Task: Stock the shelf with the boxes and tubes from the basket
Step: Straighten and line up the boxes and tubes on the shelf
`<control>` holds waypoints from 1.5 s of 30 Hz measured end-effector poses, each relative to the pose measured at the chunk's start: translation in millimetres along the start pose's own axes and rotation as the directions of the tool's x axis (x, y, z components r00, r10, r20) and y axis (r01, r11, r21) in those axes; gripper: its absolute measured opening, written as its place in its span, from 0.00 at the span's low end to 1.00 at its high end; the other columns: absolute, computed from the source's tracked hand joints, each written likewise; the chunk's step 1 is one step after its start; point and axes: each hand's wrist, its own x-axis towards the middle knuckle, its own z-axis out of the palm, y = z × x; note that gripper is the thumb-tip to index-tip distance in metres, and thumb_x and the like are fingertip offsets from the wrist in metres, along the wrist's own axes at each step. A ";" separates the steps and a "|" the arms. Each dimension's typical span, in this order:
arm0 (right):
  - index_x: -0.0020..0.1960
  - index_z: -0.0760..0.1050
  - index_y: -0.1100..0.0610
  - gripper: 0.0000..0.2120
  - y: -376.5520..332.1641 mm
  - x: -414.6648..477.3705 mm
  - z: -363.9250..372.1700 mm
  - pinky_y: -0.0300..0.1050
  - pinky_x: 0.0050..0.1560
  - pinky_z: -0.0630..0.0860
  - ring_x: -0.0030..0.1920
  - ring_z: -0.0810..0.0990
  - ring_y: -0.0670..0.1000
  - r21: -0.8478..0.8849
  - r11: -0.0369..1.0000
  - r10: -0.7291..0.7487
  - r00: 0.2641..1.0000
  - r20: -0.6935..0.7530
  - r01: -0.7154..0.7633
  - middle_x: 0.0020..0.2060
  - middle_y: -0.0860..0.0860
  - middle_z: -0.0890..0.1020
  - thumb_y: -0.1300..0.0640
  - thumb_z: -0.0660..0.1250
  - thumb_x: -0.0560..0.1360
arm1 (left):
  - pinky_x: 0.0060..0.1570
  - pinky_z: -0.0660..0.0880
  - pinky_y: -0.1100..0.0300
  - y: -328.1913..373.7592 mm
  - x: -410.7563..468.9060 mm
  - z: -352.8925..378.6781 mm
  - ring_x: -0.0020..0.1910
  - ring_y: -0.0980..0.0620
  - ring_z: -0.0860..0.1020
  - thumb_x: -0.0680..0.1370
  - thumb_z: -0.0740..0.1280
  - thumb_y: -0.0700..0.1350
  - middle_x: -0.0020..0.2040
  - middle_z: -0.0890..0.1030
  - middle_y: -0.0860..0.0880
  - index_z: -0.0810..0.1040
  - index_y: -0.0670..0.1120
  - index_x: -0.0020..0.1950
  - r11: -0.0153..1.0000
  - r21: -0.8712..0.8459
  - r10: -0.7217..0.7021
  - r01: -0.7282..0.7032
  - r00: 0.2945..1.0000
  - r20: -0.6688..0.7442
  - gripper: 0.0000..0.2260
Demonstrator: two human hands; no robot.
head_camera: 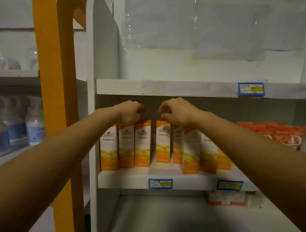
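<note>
Where the orange-and-white boxes (142, 144) stand upright in a row on the middle shelf (123, 180), both hands reach in over their tops. Three boxes stand side by side at the left end, a small gap follows, then a fourth box (163, 141) and several more to its right, the front ones set nearer the shelf edge. Left hand (129, 112): fingers curled downward, resting at the tops of the second and third boxes; whether it pinches one cannot be told. Right hand (177, 111): fingers bent, thumb and fingertips at the top of the fourth box; a firm hold cannot be confirmed. Blue price labels (160, 183) are fixed to the shelf's front edge, and another blue label (251, 89) to the shelf above. A red-orange flat package (274, 134) lies at the right of the same shelf. Below, a small red-and-white box (226, 198) sits on the lower shelf. White bottles (34, 127) stand on the neighbouring rack beyond the yellow post (52, 84).
</note>
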 end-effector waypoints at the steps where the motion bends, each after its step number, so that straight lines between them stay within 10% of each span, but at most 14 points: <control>1: 0.63 0.73 0.53 0.14 7.9 -3.4 -5.4 0.51 0.61 0.74 0.61 0.75 0.54 -0.024 1.000 0.017 1.000 -0.001 -0.017 0.62 0.53 0.76 0.55 0.60 0.78 | 0.65 0.71 0.48 3.8 1.3 1.5 0.64 0.43 0.73 0.80 0.56 0.43 0.67 0.73 0.42 0.68 0.42 0.69 1.000 -0.014 0.005 -0.005 1.000 0.004 0.18; 45: 0.66 0.71 0.57 0.20 37.7 18.6 -11.9 0.52 0.65 0.72 0.64 0.73 0.57 -0.097 0.982 0.185 0.944 0.272 -0.164 0.64 0.55 0.75 0.57 0.67 0.75 | 0.64 0.73 0.47 34.2 47.3 9.9 0.60 0.44 0.76 0.80 0.56 0.47 0.63 0.77 0.44 0.74 0.45 0.65 0.997 0.027 0.061 -0.071 0.957 0.283 0.16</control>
